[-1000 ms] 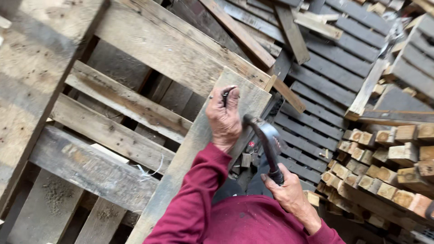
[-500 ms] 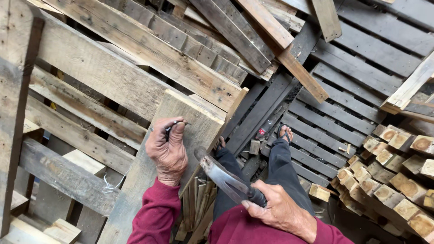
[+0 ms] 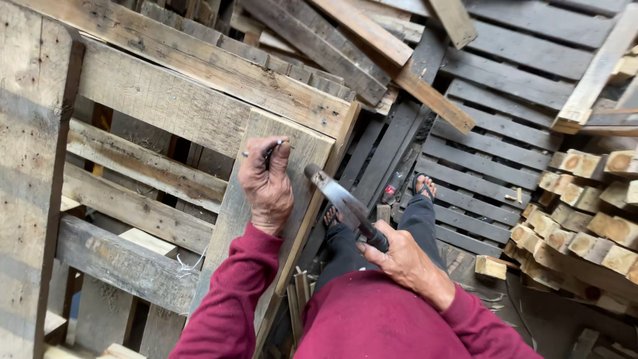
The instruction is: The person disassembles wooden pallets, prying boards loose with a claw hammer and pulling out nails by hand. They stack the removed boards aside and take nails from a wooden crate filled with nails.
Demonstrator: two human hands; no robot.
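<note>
We see the left hand (image 3: 267,186) resting on the upper end of a grey wooden plank (image 3: 279,199), which leans steeply against a pallet (image 3: 159,100). Its fingers (image 3: 279,151) are pinched narrow around some thin dark nails (image 3: 269,154), which they hold near the top edge of the plank; the palm lies flat on the wood, probably to keep the board from sliding. The right hand (image 3: 405,259) is closed around the handle of a hammer (image 3: 345,206), with the head lifted a little above the plank and pointing toward the nails, so the tool seems to be held ready for a strike. The plank stands between the person's knees, and the feet in sandals (image 3: 422,187) are placed on dark slats below. At the right lies a heap of small wooden blocks (image 3: 585,219), well apart from both hands.
</note>
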